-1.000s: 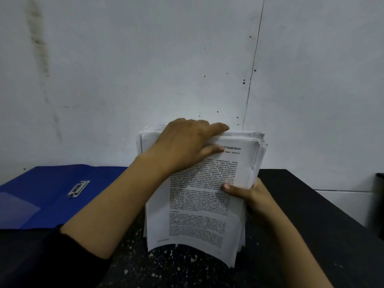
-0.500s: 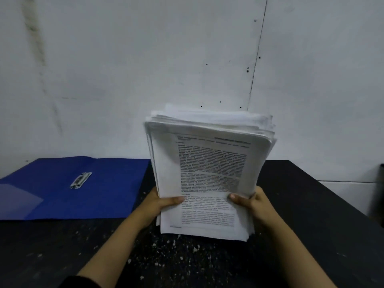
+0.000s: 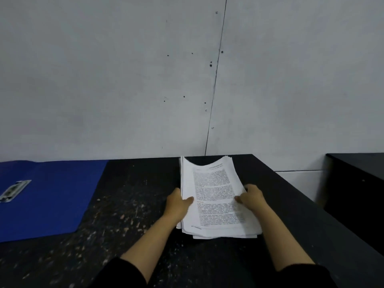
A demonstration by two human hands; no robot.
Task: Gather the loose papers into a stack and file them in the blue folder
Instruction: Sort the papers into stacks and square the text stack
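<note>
**Paper stack gripped by both hands, blue folder open at the left**

The blue folder (image 3: 47,196) lies open and flat at the left end of the counter (image 3: 128,204), its far edge close to the wall (image 3: 104,80). On its inner face sits a pale metal fastener (image 3: 14,190), seen at the frame's left border; the rest of the folder's visible surface is plain blue. The stack of papers (image 3: 216,198) is well apart from it, right of the counter's middle.

The left hand (image 3: 178,204) clamps the stack's left edge, thumb laid on the top sheet and fingers hidden beneath. The right hand (image 3: 251,197) grips the right edge in the same way, thumb on top and knuckles curled round the side. Both forearms reach forward, bare from black sleeves (image 3: 122,275) at the bottom of the view. The stack is held low and nearly flat over the counter; whether its near edge touches the surface cannot be told.

The stack is thick, of white sheets, the top one printed with blocks of dense black text. Its edges are roughly lined up, a few sheets jutting out at the near corner, and the far edge dips in a curve between raised corners. The counter is matte black, speckled with pale flecks and scuffs. The wall is pale grey, with a thin vertical seam and small dark holes. A second black surface (image 3: 357,183) stands at the right.
</note>
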